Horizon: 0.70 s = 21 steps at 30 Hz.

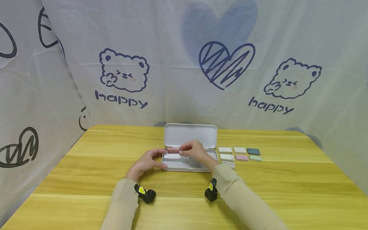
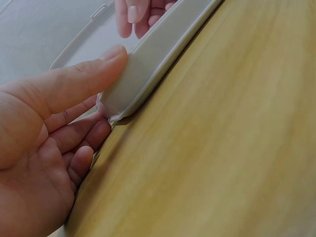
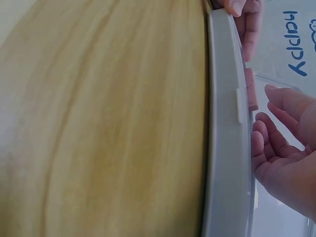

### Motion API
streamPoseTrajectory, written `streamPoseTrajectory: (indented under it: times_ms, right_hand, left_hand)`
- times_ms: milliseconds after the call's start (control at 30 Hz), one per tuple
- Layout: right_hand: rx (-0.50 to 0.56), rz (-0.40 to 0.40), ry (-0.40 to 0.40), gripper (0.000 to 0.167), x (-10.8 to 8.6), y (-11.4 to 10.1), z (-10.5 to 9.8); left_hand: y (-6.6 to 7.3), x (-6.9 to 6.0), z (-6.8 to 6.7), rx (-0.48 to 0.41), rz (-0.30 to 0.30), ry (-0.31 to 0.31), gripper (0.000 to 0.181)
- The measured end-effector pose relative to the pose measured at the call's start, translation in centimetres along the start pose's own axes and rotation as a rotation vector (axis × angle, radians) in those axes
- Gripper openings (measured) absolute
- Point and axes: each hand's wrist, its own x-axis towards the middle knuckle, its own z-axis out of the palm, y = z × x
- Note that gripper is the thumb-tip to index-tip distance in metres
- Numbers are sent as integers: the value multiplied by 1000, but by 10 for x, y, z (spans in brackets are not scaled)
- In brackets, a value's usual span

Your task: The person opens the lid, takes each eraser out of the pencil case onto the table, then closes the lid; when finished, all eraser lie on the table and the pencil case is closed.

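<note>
An open white pencil case [image 1: 178, 164] stands on the table, its lid [image 1: 190, 135] raised at the back. My left hand [image 1: 148, 161] grips the case's left end, thumb at the front corner and fingers toward the back; the left wrist view shows the thumb on the wall [image 2: 140, 74]. A pink eraser-like block [image 1: 173, 150] lies in the back left of the case, with a white piece [image 1: 171, 156] before it. Over the case, my right hand [image 1: 195, 150] is at the pink block's right end. In the right wrist view its thumb and fingers stand apart, nothing visible between them.
Right of the case lie several flat blocks: white ones [image 1: 225, 149], a pink one [image 1: 241, 157], a dark blue one [image 1: 253, 151] and a pale green one [image 1: 255, 158]. A light grey block [image 1: 228, 164] sits beside the right forearm. Printed cloth [image 1: 175, 80] hangs behind the wooden table [image 1: 178, 207].
</note>
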Motion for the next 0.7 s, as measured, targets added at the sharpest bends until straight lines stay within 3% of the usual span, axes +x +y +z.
streamPoseTrajectory:
  times_ms: [700]
  right_hand:
    - [-3,-67,-22,27,-5,14,3]
  left_hand:
    - [-1,1,-1,8,4,-1,51]
